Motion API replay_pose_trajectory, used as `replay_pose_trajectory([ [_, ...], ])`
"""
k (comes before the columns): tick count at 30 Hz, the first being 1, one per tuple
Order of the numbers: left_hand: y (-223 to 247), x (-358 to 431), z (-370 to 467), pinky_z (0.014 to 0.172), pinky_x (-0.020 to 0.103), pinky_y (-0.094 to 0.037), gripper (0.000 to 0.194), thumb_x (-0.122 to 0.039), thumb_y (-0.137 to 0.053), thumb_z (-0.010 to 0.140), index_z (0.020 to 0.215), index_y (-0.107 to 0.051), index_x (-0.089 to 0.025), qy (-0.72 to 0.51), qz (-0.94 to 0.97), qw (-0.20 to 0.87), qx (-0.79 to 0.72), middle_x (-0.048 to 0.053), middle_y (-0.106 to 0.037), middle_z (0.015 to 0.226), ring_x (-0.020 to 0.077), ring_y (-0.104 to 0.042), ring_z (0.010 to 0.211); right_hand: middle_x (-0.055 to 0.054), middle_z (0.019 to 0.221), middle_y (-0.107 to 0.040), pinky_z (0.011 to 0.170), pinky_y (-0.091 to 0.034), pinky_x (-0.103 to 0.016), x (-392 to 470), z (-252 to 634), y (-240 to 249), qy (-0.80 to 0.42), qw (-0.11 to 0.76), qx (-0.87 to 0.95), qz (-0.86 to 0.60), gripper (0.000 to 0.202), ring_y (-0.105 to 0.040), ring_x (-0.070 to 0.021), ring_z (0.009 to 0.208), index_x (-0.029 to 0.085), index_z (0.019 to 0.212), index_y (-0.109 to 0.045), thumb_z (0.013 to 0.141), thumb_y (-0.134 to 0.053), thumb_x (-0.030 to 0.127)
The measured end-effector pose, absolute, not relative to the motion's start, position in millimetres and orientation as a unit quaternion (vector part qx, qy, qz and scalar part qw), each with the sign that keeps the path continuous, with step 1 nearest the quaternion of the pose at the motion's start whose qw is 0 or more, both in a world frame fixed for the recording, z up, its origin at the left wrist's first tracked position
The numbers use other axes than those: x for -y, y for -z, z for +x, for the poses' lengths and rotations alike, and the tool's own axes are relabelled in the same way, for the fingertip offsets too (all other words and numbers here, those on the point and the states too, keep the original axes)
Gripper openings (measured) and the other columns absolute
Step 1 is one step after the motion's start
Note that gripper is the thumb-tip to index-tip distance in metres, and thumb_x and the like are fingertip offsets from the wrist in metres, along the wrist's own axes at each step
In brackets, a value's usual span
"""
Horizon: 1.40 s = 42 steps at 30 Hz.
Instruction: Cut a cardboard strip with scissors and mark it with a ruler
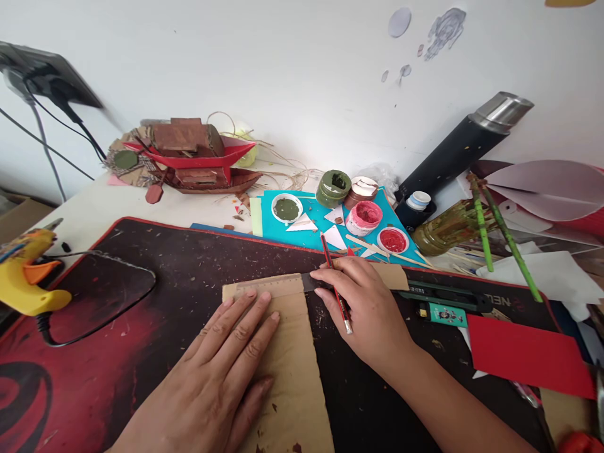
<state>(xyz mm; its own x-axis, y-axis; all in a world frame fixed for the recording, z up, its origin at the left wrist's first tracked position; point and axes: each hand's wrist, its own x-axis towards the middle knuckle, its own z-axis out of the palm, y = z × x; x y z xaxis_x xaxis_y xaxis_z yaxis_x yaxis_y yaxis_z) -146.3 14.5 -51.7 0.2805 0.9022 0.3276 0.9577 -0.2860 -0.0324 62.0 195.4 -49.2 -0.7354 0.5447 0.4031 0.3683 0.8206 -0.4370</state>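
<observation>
A long piece of brown cardboard (292,377) lies on the dark desk mat, with a clear ruler (278,285) across its far end. My left hand (221,365) rests flat on the cardboard, fingers apart, the fingertips at the ruler's near edge. Just right of the cardboard, my right hand (363,302) is closed around a red and black pencil (329,251). The pencil's white end points toward me. The thumb and index finger of that hand pinch near a small dark piece at the ruler's right end. Another cardboard strip (394,275) extends beyond the right hand.
A yellow glue gun (28,277) with a black cord is at left. Behind the mat stand model boats (193,157), paint pots (333,187) on a blue sheet (268,226) and a dark flask (453,151). At right lie a green cutter (446,296) and red paper (528,355).
</observation>
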Motion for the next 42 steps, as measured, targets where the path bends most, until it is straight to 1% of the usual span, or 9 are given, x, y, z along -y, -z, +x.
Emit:
replay_pose_trajectory([
  [4, 51.8, -14.4, -146.6, 0.138, 0.042, -0.023, 0.062, -0.034, -0.054, 0.105, 0.162, -0.053, -0.009, 0.123, -0.793, 0.115, 0.586, 0.014, -0.053, 0.171, 0.0307, -0.045, 0.161, -0.012, 0.112, -0.074, 0.095, -0.06, -0.05, -195.4, 62.2, 48.9, -0.17, 0.262, 0.916, -0.251, 0.02, -0.069, -0.031, 0.108, 0.021, 0.123, -0.073, 0.107, -0.064, 0.012],
  [7, 50.8, -14.0, -146.9, 0.139, 0.042, -0.018, 0.062, -0.035, -0.054, 0.105, 0.161, -0.054, -0.009, 0.122, -0.793, 0.116, 0.586, 0.014, -0.054, 0.17, 0.0307, -0.045, 0.16, -0.012, 0.113, -0.074, 0.094, -0.06, -0.05, -195.4, 62.6, 49.2, -0.172, 0.261, 0.916, -0.252, 0.02, -0.068, -0.031, 0.108, 0.021, 0.123, -0.073, 0.107, -0.065, 0.012],
  [11, 50.7, -13.2, -146.6, 0.138, 0.042, -0.02, 0.061, -0.035, -0.055, 0.105, 0.16, -0.055, -0.009, 0.123, -0.793, 0.114, 0.585, 0.015, -0.054, 0.169, 0.031, -0.046, 0.16, -0.012, 0.113, -0.074, 0.095, -0.059, -0.049, -195.3, 63.1, 50.1, -0.174, 0.263, 0.915, -0.251, 0.02, -0.068, -0.0308, 0.108, 0.019, 0.123, -0.074, 0.106, -0.066, 0.012],
  [16, 52.6, -12.4, -146.5, 0.139, 0.042, -0.012, 0.063, -0.034, -0.054, 0.105, 0.162, -0.052, -0.007, 0.12, -0.795, 0.107, 0.585, 0.015, -0.051, 0.171, 0.0314, -0.038, 0.164, -0.013, 0.111, -0.074, 0.095, -0.059, -0.048, -195.7, 63.1, 49.8, -0.171, 0.269, 0.915, -0.247, 0.019, -0.069, -0.0308, 0.107, 0.018, 0.122, -0.074, 0.106, -0.065, 0.012],
  [21, 52.8, -13.6, -147.6, 0.137, 0.043, -0.017, 0.062, -0.035, -0.052, 0.106, 0.162, -0.051, -0.008, 0.115, -0.795, 0.112, 0.585, 0.015, -0.052, 0.171, 0.031, -0.039, 0.163, -0.012, 0.11, -0.074, 0.094, -0.059, -0.048, -196.2, 62.7, 49.2, -0.17, 0.272, 0.915, -0.245, 0.018, -0.07, -0.0311, 0.106, 0.02, 0.12, -0.074, 0.106, -0.065, 0.012],
  [28, 52.4, -13.8, -145.5, 0.13, 0.045, -0.032, 0.062, -0.036, -0.05, 0.107, 0.163, -0.05, -0.009, 0.109, -0.793, 0.126, 0.585, 0.015, -0.054, 0.169, 0.0316, -0.045, 0.159, -0.012, 0.111, -0.074, 0.095, -0.058, -0.047, -195.7, 62.6, 50.4, -0.173, 0.274, 0.913, -0.248, 0.019, -0.07, -0.0311, 0.107, 0.019, 0.12, -0.075, 0.106, -0.066, 0.012],
  [34, 52.6, -13.8, -146.3, 0.131, 0.045, -0.031, 0.063, -0.036, -0.051, 0.107, 0.163, -0.051, -0.009, 0.109, -0.794, 0.125, 0.585, 0.015, -0.054, 0.169, 0.0323, -0.046, 0.159, -0.013, 0.11, -0.073, 0.095, -0.058, -0.048, -195.8, 62.8, 50.6, -0.177, 0.275, 0.913, -0.243, 0.019, -0.068, -0.0311, 0.106, 0.016, 0.121, -0.076, 0.105, -0.066, 0.01],
  [42, 52.0, -14.6, -145.8, 0.129, 0.046, -0.033, 0.062, -0.035, -0.052, 0.106, 0.162, -0.051, -0.008, 0.102, -0.797, 0.128, 0.581, 0.016, -0.054, 0.169, 0.0331, -0.046, 0.159, -0.013, 0.11, -0.073, 0.094, -0.058, -0.049, -196.2, 63.0, 50.9, -0.178, 0.272, 0.914, -0.241, 0.018, -0.067, -0.0311, 0.105, 0.016, 0.121, -0.075, 0.106, -0.065, 0.011],
])
